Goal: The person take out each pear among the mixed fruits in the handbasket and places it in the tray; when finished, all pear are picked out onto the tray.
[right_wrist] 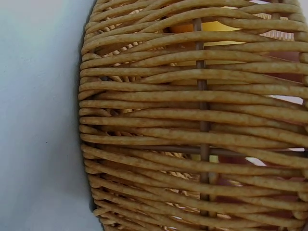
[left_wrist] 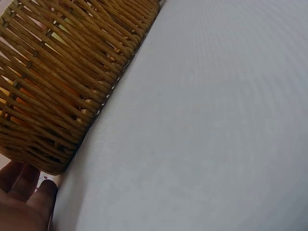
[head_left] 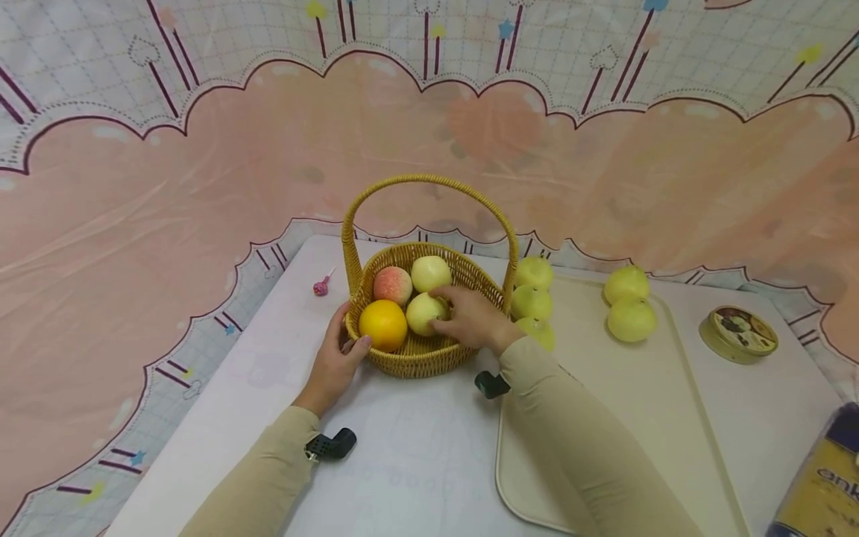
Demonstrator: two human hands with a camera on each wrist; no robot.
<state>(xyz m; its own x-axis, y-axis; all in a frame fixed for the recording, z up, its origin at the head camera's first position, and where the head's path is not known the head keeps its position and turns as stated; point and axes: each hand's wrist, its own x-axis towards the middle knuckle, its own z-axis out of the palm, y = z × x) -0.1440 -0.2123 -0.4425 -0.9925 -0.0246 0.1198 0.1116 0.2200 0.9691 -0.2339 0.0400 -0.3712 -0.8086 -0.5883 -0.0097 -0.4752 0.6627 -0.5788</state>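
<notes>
A woven wicker basket [head_left: 419, 365] with a tall arched handle stands on the table. My left hand [head_left: 335, 363] holds its left end, the thumb near the front rim and the fingers along the outer side. Reaching over the front rim, my right hand [head_left: 472, 319] grips a pale yellow-green round fruit [head_left: 424, 316] inside. Around that fruit lie an orange [head_left: 383, 326], a peach [head_left: 392, 285] and another pale round fruit [head_left: 432, 274]. In the left wrist view, fingertips [left_wrist: 43, 195] are at the basket's end. The basket's weave [right_wrist: 202, 120] hides the right hand in the right wrist view.
Right of the basket lies a beige tray [head_left: 604, 418]. Several yellow-green fruits [head_left: 632, 319] sit on or beside it. Farther right are a round tin [head_left: 741, 333] and a yellow and blue package [head_left: 822, 477]. A wrapped lollipop [head_left: 321, 286] lies left of the basket.
</notes>
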